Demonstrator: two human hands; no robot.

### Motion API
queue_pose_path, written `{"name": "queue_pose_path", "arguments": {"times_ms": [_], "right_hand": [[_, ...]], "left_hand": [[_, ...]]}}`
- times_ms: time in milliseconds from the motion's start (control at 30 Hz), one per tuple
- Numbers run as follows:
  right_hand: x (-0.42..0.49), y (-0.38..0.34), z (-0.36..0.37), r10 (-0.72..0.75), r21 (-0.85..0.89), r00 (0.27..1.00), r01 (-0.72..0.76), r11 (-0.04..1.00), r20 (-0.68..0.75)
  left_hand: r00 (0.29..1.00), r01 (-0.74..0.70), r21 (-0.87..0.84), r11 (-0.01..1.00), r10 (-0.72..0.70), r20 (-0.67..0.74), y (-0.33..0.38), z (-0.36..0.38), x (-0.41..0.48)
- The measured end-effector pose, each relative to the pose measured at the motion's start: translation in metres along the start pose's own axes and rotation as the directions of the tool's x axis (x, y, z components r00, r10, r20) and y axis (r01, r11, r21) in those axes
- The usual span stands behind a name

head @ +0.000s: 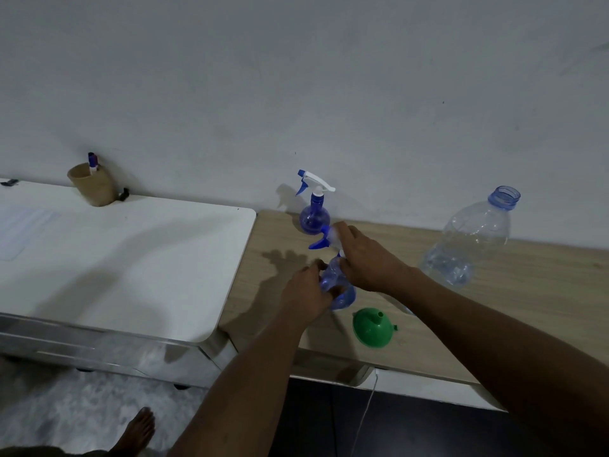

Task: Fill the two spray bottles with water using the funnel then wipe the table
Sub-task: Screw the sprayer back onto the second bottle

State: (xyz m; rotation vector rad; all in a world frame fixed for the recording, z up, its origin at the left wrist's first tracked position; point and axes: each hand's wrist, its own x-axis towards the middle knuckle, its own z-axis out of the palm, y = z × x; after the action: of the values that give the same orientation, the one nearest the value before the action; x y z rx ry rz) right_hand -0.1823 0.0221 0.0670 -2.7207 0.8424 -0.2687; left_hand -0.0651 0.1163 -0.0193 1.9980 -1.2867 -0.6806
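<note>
The left hand (306, 291) curled its fingers round the body of the near spray bottle (342, 300), while the right hand (365, 258) gripped its trigger head (321, 240) just above, still seated on the neck. Just right of the fingers the green funnel (372, 328) lay mouth-down, apparently unused. Beyond them stood the second spray bottle (314, 214), capped, and farther right the open water bottle (471, 239). Filling and wiping seemingly remained.
</note>
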Motion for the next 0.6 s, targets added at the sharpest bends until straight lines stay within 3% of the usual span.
{"name": "queue_pose_path", "arguments": {"times_ms": [600], "right_hand": [[-0.007, 0.001, 0.000, 0.053, 0.026, 0.999, -0.053, 0.998, -0.004]], "left_hand": [[0.999, -0.032, -0.022, 0.999, 0.032, -0.001, 0.004, 0.004, -0.004]]}}
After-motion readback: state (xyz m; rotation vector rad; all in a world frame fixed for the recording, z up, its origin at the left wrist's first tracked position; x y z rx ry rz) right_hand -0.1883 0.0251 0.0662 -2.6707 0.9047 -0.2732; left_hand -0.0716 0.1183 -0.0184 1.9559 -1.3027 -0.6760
